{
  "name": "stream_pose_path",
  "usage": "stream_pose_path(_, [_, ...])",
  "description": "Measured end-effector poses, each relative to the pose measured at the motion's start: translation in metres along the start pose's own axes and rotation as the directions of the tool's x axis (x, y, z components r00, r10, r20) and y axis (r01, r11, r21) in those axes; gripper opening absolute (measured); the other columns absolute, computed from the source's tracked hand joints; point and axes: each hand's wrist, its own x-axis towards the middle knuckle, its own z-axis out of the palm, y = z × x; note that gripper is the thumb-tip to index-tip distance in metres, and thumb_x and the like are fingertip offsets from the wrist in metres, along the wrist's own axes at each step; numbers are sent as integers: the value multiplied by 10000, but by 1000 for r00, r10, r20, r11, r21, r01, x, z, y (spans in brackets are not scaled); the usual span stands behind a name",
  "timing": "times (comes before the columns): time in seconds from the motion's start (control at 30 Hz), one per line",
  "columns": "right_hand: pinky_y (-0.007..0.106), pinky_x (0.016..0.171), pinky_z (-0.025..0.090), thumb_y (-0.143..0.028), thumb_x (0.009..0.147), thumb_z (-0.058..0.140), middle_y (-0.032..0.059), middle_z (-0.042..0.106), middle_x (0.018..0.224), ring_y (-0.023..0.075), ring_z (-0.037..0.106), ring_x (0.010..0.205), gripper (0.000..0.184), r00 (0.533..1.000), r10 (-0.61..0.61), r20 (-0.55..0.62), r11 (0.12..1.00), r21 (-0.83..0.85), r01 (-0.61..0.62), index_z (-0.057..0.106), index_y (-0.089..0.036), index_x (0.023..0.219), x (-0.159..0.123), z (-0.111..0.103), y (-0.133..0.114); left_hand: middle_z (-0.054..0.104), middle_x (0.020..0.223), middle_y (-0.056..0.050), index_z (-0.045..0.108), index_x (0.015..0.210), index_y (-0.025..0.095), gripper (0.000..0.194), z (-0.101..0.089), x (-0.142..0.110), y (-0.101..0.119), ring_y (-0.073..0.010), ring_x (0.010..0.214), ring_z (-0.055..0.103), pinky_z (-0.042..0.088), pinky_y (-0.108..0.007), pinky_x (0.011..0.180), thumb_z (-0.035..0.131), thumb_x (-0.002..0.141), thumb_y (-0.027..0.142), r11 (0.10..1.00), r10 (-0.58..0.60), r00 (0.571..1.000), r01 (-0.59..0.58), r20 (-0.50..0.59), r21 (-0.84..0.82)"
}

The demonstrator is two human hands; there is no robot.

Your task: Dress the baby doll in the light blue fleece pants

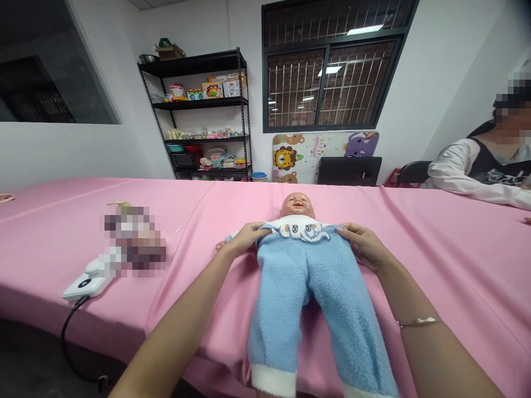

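Observation:
A baby doll (pixel 297 205) lies on its back on the pink-covered table, head away from me. It wears a white top with an elephant face (pixel 304 229) and fleecy light-blue trousers (pixel 286 265) with white cuffs. My left hand (pixel 248 239) pinches the trousers' waist edge on the left side. Opposite it, my right hand (pixel 365 244) grips the waist edge between thumb and fingers. The waistband is stretched between both hands across the doll's belly. One small doll hand (pixel 220 245) shows beside my left wrist; the other is hidden.
On the left of the pink cloth (pixel 194 221) lie a white device (pixel 89 282) with a black cable (pixel 64 337) and a pixelated item (pixel 136 237). A person (pixel 468 160) sits at the right edge. Black shelves (pixel 199 102) with boxes stand behind.

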Motion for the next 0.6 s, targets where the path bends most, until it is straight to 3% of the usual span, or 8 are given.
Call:
stream_pose_path(0.13, [177,437,342,-307,482,827,-65,490,595,78,450,496,448,986,-91,-143,977,179,116,459,-203,715,8,4,6,554,728,23,511,939,194,372,5,3,4,-100,576,518,372,-191,507,693,629,291,972,136,966,-172,-218,-158])
stream_pose_path(0.23, [195,463,341,-306,455,782,-57,503,597,88,452,510,416,940,-159,-303,986,9,169,497,-201,740,19,4,19,494,632,70,443,831,215,291,7,4,6,-87,504,467,344,-190,490,633,610,205,947,230,934,-280,-275,-158])
stream_pose_path(0.33, [234,546,385,-310,472,693,-12,557,632,116,499,581,295,865,-297,-405,939,-290,187,558,-166,692,27,4,30,443,591,60,452,658,180,118,7,5,5,-86,536,437,341,-196,530,540,600,127,931,365,891,-352,-270,97])
stream_pose_path(0.43, [271,606,418,-316,498,624,12,588,668,148,540,630,248,794,-353,-495,915,-359,183,580,-162,686,27,6,29,530,754,-6,581,594,158,140,8,4,3,-132,754,515,399,-237,695,479,604,64,850,420,892,-323,-164,416])
stream_pose_path(0.5, [281,598,418,-318,514,603,13,593,678,153,540,618,237,739,-384,-554,902,-396,172,590,-166,696,23,8,24,543,897,-35,660,634,180,207,11,3,3,-168,897,514,397,-286,818,497,651,53,746,461,878,-305,-130,592])
stream_pose_path(0.6, [292,601,412,-302,540,569,24,612,767,139,520,592,245,698,-463,-546,853,-488,184,608,-168,742,16,13,16,524,916,-52,711,764,237,192,17,-4,7,-213,920,494,387,-354,863,561,740,120,493,567,811,-191,-147,849])
